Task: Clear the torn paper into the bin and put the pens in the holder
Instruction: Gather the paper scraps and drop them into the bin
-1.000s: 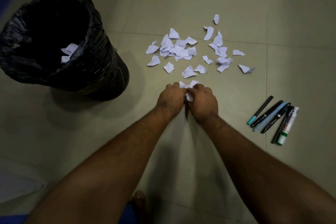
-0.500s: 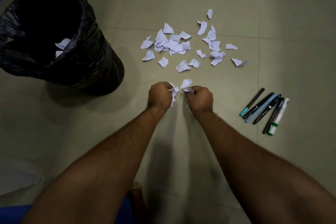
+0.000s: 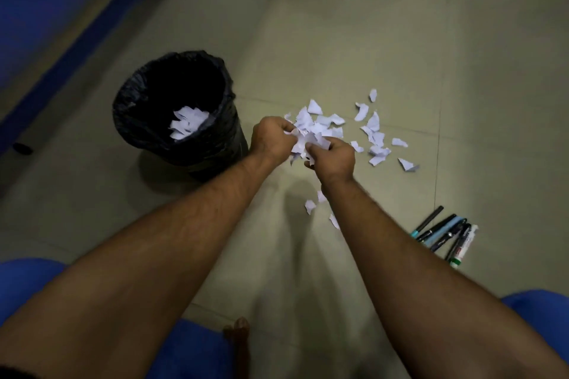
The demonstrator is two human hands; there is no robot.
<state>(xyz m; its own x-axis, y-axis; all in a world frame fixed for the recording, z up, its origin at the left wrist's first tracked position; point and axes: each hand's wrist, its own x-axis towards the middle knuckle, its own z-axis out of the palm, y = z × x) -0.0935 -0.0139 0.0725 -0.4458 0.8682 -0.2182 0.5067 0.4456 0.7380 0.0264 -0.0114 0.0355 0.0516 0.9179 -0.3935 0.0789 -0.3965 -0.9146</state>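
Torn paper scraps [image 3: 334,128] lie scattered on the tiled floor [image 3: 338,40], a little above centre in the head view, with a looser trail running out toward three o'clock. Both hands meet over the near edge of the heap. The left hand [image 3: 271,140] and the right hand [image 3: 334,157] each curl around a shared bunch of scraps [image 3: 303,143], fingers pinching it from either side, probably so that loose pieces do not slip out on the way to the bin. A few fallen pieces [image 3: 311,205] sit on the floor below the right wrist, toward six o'clock of the hands.

At nine o'clock from the hands stands the bin [image 3: 147,120], lined with a black bag, with white scraps already inside [image 3: 187,124]. Its open mouth faces up and lies just beside the left hand, with bare floor between them, so the carry looks short and unobstructed.

Toward four o'clock, well apart from the heap, the pens [image 3: 443,235] lie side by side in a tight row, untouched. No holder is visible. Blue-clothed knees [image 3: 30,283] frame the bottom corners.
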